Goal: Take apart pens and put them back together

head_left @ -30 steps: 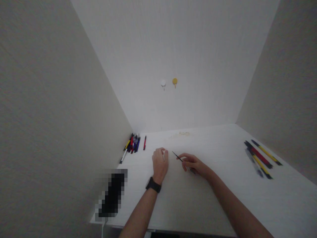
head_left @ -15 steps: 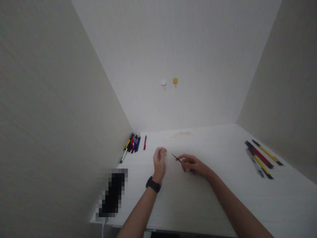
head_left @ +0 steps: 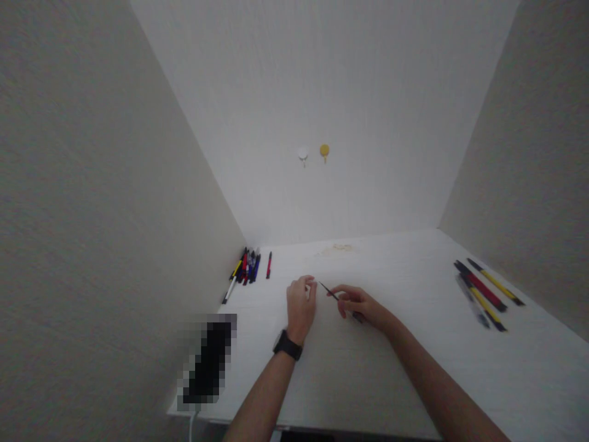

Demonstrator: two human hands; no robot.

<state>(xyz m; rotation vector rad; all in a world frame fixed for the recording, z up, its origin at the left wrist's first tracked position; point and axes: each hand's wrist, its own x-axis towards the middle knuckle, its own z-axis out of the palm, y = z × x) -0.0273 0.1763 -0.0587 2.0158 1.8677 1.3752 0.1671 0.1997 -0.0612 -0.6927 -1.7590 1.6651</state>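
My right hand [head_left: 361,306] holds a slim dark pen [head_left: 329,291] between thumb and fingers. The pen slants up to the left, its pale tip towards my other hand, and its rear end shows below my palm. Close to that tip is my left hand [head_left: 301,306], fingers curled and thumb brought near them; whatever sits in this pinch is too small to make out. A black watch is on the left wrist.
Several pens [head_left: 248,265] lie bunched at the left wall, with one red pen [head_left: 269,265] apart. More pens [head_left: 488,293] lie on the right. A pixelated dark object [head_left: 209,362] with a white cable is front left. Two hooks [head_left: 324,150] hang on the back wall.
My left hand has turned and shifted slightly right, bringing its thumb into view and its fingertips nearer the pen tip. My right hand with the pen has barely moved.
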